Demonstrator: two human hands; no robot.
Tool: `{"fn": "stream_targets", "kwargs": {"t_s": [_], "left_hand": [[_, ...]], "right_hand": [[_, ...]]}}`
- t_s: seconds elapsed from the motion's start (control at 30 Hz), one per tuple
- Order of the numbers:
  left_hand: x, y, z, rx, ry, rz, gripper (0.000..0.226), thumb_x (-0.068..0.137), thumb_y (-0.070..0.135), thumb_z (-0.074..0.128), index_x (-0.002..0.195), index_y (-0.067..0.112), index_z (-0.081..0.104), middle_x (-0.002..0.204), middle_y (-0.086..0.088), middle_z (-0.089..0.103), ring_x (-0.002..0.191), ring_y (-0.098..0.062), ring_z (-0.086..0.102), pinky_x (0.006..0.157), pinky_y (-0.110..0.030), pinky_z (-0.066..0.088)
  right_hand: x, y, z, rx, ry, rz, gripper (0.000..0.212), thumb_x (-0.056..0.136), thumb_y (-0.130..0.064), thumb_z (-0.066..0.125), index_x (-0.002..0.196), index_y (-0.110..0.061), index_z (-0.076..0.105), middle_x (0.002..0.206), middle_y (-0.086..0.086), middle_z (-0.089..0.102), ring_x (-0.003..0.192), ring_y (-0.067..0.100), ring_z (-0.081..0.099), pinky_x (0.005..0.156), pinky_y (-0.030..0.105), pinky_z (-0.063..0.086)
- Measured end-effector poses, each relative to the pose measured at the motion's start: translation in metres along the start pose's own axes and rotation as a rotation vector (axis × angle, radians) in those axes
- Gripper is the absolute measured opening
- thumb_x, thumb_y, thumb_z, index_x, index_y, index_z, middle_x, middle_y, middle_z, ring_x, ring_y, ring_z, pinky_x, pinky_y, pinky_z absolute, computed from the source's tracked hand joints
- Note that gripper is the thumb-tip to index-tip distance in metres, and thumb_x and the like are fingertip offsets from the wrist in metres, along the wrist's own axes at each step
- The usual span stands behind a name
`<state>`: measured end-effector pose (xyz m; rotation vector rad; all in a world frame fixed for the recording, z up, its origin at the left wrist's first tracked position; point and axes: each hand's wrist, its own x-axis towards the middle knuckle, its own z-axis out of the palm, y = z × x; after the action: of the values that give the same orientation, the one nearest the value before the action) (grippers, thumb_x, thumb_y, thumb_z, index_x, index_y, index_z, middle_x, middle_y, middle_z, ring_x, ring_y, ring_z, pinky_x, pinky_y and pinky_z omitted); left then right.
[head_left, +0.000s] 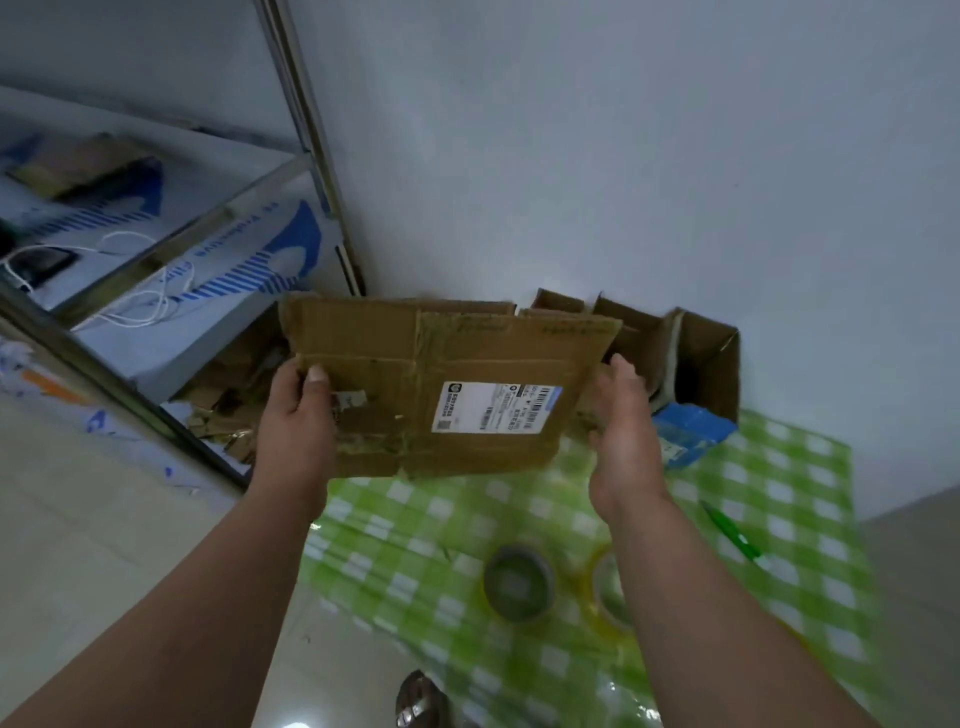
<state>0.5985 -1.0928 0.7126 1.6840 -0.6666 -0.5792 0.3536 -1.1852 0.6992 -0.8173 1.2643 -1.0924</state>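
1. Flattened cardboard box (441, 384): I am holding it up in the middle of the frame, broad face toward the camera, over the far edge of the green checked cloth (779, 467). A white shipping label (493, 408) is sitting on its right half.
2. Left hand (296, 410): it is pinching the sheet's left edge, with the thumb lying on the front face and the fingers curling behind, out of sight.
3. Right hand (623, 426): its fingers are standing nearly straight and gripping nothing, just beside the sheet's lower right corner. I cannot tell whether they are touching it.
4. Risk, one-sided hold: with only the left pinch carrying it, I am judging that the sheet could swing or sag along its creases.
5. Risk, items below: a dropped sheet would be landing on the grey tape roll (518, 582) and the clear tape roll (610, 587) at lower centre, and could knock them off the cloth.
6. Risk, items behind: swinging the right edge back could be catching the open boxes (711, 358) against the wall or the blue packet (685, 431) beside them.
7. Green pen (730, 530): lying at right on the cloth, well apart.
8. Metal shelf rack (306, 130): standing at upper left, with cardboard scraps (223, 405) lying at its foot.
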Motion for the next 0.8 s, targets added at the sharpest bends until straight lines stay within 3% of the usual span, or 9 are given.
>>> {"fn": "stream_targets", "kwargs": {"t_s": [0.07, 0.13, 0.23, 0.33, 0.4, 0.5, 0.57, 0.7, 0.8], "left_hand": [[-0.011, -0.005, -0.001, -0.009, -0.031, -0.026, 0.032, 0.098, 0.050, 0.037, 0.127, 0.044, 0.050, 0.127, 0.003, 0.058, 0.116, -0.026, 0.056, 0.100, -0.055, 0.046], [-0.017, -0.007, -0.005, -0.033, -0.045, -0.052, 0.048, 0.094, 0.056, 0.037, 0.141, 0.056, 0.033, 0.148, 0.003, 0.045, 0.129, -0.028, 0.048, 0.106, -0.058, 0.040], [-0.015, -0.009, -0.011, -0.010, -0.084, -0.090, 0.056, 0.088, 0.065, 0.033, 0.135, 0.073, 0.006, 0.159, 0.007, 0.026, 0.139, -0.030, 0.037, 0.110, -0.060, 0.033], [-0.007, -0.018, -0.005, -0.118, -0.123, -0.122, 0.048, 0.096, 0.062, 0.031, 0.142, 0.049, 0.023, 0.146, -0.004, 0.042, 0.127, -0.030, 0.049, 0.103, -0.054, 0.042], [-0.003, -0.024, -0.001, -0.130, -0.159, -0.136, 0.041, 0.099, 0.062, 0.029, 0.130, 0.034, 0.033, 0.130, -0.002, 0.052, 0.116, -0.025, 0.055, 0.097, -0.048, 0.045], [0.007, -0.030, -0.010, -0.109, -0.229, -0.177, 0.043, 0.098, 0.066, 0.027, 0.125, 0.037, 0.044, 0.122, 0.009, 0.058, 0.111, -0.012, 0.056, 0.088, -0.036, 0.042], [0.022, -0.033, -0.023, -0.115, -0.250, -0.238, 0.050, 0.097, 0.067, 0.030, 0.128, 0.034, 0.051, 0.123, 0.007, 0.061, 0.114, -0.015, 0.056, 0.086, -0.034, 0.044], [0.052, -0.038, -0.041, -0.169, -0.329, -0.465, 0.053, 0.092, 0.065, 0.047, 0.129, 0.028, 0.060, 0.125, -0.003, 0.067, 0.119, -0.029, 0.059, 0.106, -0.055, 0.040], [0.062, -0.040, -0.046, -0.207, -0.359, -0.534, 0.052, 0.095, 0.052, 0.055, 0.129, 0.013, 0.057, 0.119, -0.019, 0.066, 0.105, -0.039, 0.065, 0.085, -0.048, 0.053]], "right_hand": [[-0.006, 0.002, -0.008, -0.049, -0.082, 0.016, 0.052, 0.092, -0.068, 0.038, 0.137, -0.044, 0.049, 0.139, -0.018, 0.053, 0.129, 0.009, 0.048, 0.109, 0.039, 0.032], [-0.014, 0.005, -0.014, -0.051, -0.059, 0.011, 0.047, 0.094, -0.064, 0.039, 0.133, -0.042, 0.051, 0.133, -0.013, 0.058, 0.125, 0.013, 0.051, 0.105, 0.038, 0.036], [-0.027, 0.008, -0.017, 0.016, -0.057, 0.058, 0.049, 0.096, -0.064, 0.038, 0.137, -0.040, 0.050, 0.129, -0.016, 0.061, 0.118, 0.006, 0.056, 0.100, 0.031, 0.039], [-0.034, 0.013, -0.009, 0.004, -0.095, 0.091, 0.060, 0.093, -0.069, 0.039, 0.143, -0.037, 0.045, 0.139, -0.014, 0.054, 0.129, 0.009, 0.048, 0.110, 0.037, 0.033], [-0.038, 0.018, 0.002, 0.005, -0.111, 0.099, 0.061, 0.092, -0.070, 0.039, 0.141, -0.036, 0.048, 0.138, -0.013, 0.055, 0.130, 0.010, 0.048, 0.112, 0.040, 0.031], [-0.044, 0.026, 0.027, -0.001, -0.120, 0.088, 0.054, 0.092, -0.068, 0.041, 0.135, -0.036, 0.054, 0.131, -0.015, 0.060, 0.124, 0.009, 0.052, 0.113, 0.045, 0.034], [-0.048, 0.034, 0.043, -0.073, -0.126, 0.073, 0.051, 0.089, -0.072, 0.042, 0.129, -0.044, 0.056, 0.129, -0.019, 0.059, 0.123, 0.008, 0.052, 0.111, 0.047, 0.037], [-0.060, 0.051, 0.061, -0.220, -0.134, 0.048, 0.037, 0.078, -0.081, 0.044, 0.104, -0.059, 0.060, 0.116, -0.028, 0.060, 0.113, 0.001, 0.054, 0.097, 0.037, 0.045], [-0.067, 0.055, 0.068, -0.271, -0.142, 0.024, 0.046, 0.071, -0.078, 0.051, 0.111, -0.055, 0.057, 0.117, -0.024, 0.060, 0.110, 0.001, 0.057, 0.083, 0.024, 0.044]]}}
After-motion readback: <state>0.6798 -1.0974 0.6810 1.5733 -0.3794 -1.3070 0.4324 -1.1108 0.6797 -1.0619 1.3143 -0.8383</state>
